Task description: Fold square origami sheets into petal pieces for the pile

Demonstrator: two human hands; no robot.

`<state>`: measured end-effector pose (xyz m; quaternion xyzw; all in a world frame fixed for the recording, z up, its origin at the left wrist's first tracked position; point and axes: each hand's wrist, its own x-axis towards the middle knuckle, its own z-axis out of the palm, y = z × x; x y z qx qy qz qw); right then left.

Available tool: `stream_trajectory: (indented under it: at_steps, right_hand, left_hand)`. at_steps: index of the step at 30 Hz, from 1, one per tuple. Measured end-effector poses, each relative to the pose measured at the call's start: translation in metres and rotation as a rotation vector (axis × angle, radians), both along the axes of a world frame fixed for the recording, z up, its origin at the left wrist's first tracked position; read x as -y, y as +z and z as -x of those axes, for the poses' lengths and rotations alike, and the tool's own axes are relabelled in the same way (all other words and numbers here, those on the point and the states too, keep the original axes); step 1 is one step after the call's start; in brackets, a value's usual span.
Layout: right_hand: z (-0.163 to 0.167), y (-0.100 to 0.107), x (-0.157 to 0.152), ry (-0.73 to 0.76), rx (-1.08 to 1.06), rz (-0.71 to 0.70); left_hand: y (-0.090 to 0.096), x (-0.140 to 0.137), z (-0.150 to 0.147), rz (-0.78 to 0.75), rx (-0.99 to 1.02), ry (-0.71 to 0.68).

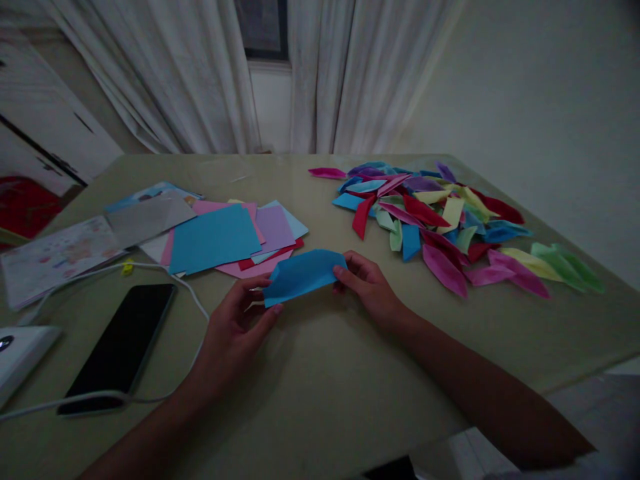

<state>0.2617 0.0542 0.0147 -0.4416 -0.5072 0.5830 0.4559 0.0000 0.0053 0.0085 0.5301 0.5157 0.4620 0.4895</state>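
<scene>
A folded sheet of blue paper [303, 275] is held up over the middle of the table, its upper edge slightly bowed. My left hand [245, 317] pinches its left end between thumb and fingers. At the right end, my right hand [365, 283] grips it with the thumb on the near face and the fingers mostly behind. Beyond my left hand lies a spread of square paper sheets, with a blue sheet [216, 237] on top and pink, purple, light blue and red ones around it. Right of my hands is a heap of folded coloured paper pieces [423, 210].
A black phone [120, 347] lies at the left, crossed by a white cable [200, 300] with a yellow tie [127, 268]. Beside it are a white device [25, 357] and a printed packet [63, 257]. Curtains [330, 80] hang behind the table [320, 400].
</scene>
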Motion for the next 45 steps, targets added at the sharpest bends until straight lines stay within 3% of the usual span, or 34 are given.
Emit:
stream_trajectory:
  at_steps: [14, 20, 24, 34, 41, 45]
  right_hand:
    - [0.0, 0.001, -0.001, -0.036, 0.024, 0.007]
    - [0.0, -0.004, -0.005, -0.156, -0.064, -0.011]
    - [-0.001, -0.011, -0.008, -0.204, -0.063, 0.005]
    - [-0.001, -0.004, -0.003, -0.126, 0.029, -0.015]
    - [-0.001, -0.002, -0.002, -0.101, 0.063, -0.043]
    - [0.0, -0.001, 0.0, -0.139, 0.063, -0.062]
  left_hand:
    - [0.005, -0.002, -0.001, -0.018, 0.005, -0.022]
    - [0.0, -0.001, -0.001, -0.063, 0.078, 0.005]
    - [0.0, 0.0, -0.003, -0.011, 0.157, -0.022]
    - [-0.005, 0.0, -0.002, -0.002, 0.138, -0.029]
    - [0.006, 0.003, -0.003, 0.123, 0.045, -0.084]
    - [0.006, 0.003, -0.002, 0.081, 0.039, -0.041]
